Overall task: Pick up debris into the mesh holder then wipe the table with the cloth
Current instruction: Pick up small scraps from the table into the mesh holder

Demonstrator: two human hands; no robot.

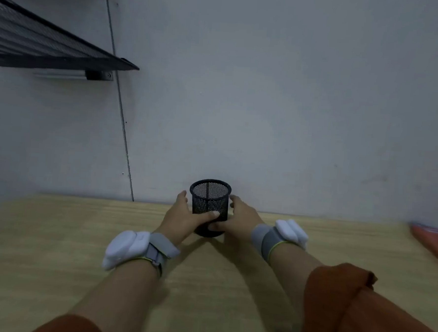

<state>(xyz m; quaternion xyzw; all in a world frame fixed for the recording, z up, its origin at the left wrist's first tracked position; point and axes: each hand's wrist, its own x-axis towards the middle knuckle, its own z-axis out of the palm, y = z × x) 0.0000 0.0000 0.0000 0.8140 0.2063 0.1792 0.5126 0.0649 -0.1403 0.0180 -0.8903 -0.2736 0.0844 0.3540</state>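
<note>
A black cylindrical mesh holder stands upright on the light wooden table, close to the grey wall. My left hand wraps its left side with the thumb across the front. My right hand clasps its right side, thumb low near the base. Both hands grip the holder. No debris shows on the visible tabletop, and what lies inside the holder cannot be told. An orange-red cloth-like thing lies at the table's right edge, only partly in view.
The grey wall rises right behind the holder. A black mesh shelf juts from the wall at the upper left, well above the table. Both wrists wear white-and-grey bands, and my sleeves are rust-coloured.
</note>
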